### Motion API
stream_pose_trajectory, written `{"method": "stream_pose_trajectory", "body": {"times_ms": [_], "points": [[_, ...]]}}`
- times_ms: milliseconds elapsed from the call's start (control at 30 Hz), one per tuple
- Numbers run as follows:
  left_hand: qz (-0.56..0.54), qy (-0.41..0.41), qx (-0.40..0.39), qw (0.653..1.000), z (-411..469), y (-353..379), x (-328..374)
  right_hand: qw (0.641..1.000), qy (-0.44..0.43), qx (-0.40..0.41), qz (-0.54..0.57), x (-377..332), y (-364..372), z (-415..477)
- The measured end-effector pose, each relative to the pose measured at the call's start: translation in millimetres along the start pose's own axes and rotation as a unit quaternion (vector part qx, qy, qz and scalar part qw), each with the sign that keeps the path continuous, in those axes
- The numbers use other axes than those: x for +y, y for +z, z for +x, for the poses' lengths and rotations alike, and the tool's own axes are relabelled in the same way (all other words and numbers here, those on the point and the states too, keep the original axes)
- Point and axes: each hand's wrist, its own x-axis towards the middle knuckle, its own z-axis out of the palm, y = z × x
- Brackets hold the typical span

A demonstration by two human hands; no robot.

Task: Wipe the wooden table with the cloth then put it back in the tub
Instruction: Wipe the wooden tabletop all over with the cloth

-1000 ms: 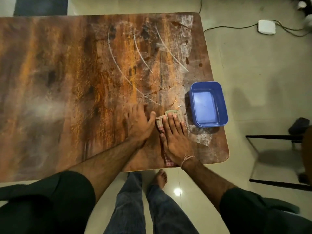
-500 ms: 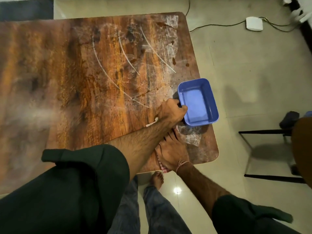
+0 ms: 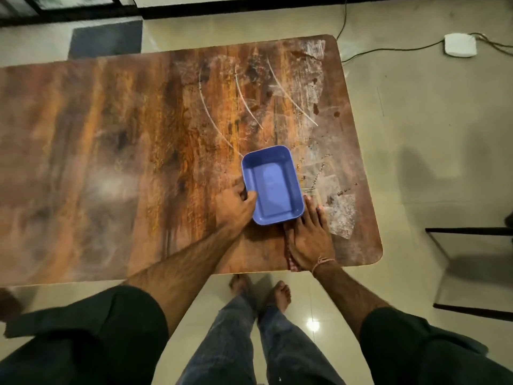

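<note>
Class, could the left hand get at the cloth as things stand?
Probably not: the left hand grips the blue tub, and the right hand lies flat over the cloth, leaving only edges showing.

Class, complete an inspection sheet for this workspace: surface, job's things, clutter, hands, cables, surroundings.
Surface: wooden table, white smears and dark specks on its right part.
Job's things: blue tub on the table, looks empty; cloth under the right hand.
Clutter: nothing seen.
Hands: left hand grips the tub's rim; right hand presses flat on the cloth.
Cables: cable leads to a white box.
Surroundings: dark mat; black chair frame.
</note>
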Motion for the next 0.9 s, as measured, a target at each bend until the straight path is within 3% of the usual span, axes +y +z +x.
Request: {"method": "stream_pose_trajectory", "body": {"times_ms": [700, 833, 900], "points": [[0.023, -0.070, -0.030, 0.997, -22, -65, -96, 0.995, 0.086, -0.047, -0.019, 20, -13, 13], [0.087, -0.055, 0.067, 0.992, -21, -51, -90, 0.995, 0.088, -0.044, -0.012, 24, -16, 21], [0.142, -0.047, 0.131, 0.980, -23, -40, -73, 0.998, 0.037, -0.053, -0.017, 24, -15, 2]]}}
